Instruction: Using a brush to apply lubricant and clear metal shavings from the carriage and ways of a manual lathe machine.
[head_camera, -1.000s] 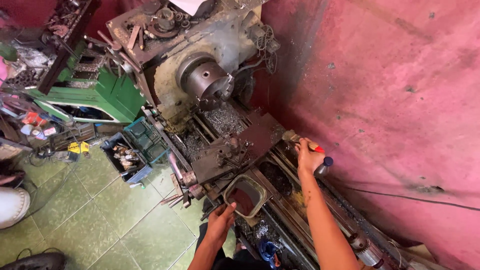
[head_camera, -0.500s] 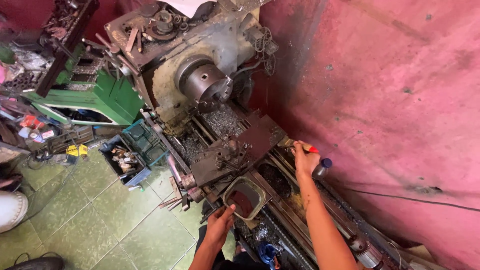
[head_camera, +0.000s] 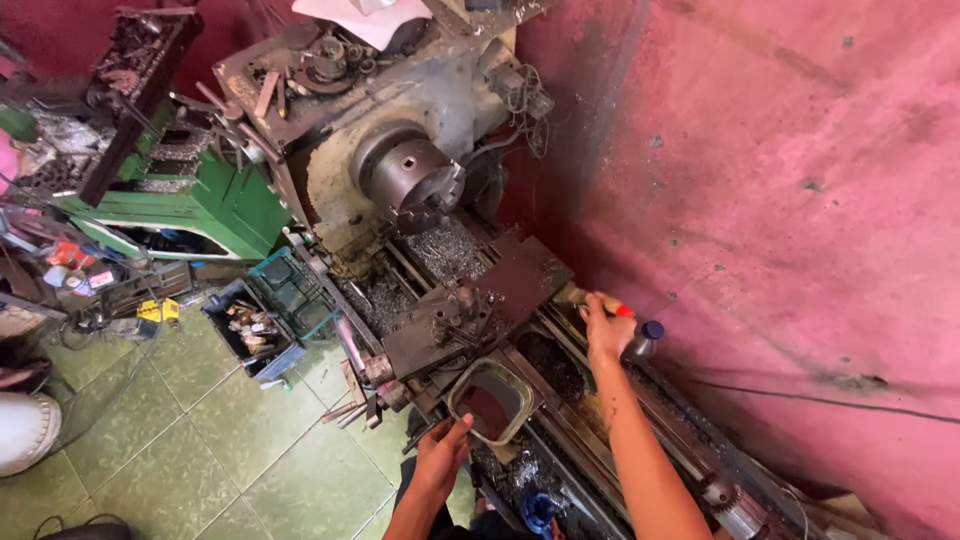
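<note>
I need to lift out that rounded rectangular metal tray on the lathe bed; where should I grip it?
Grip the rounded rectangular metal tray by its raised rim on the near short end, coming from the operator side beside the left hand; its open top leaves the rim exposed there.

Not much here tbh: a small yellow label or tag (head_camera: 152, 310) on the floor at left, and a couple of little red-and-white packets (head_camera: 72, 262) nearby. No screens or signs.

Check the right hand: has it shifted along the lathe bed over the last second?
No real shift. The right hand sits at the far edge of the bed, beside the carriage, on a red-tipped tool, as before.
</note>
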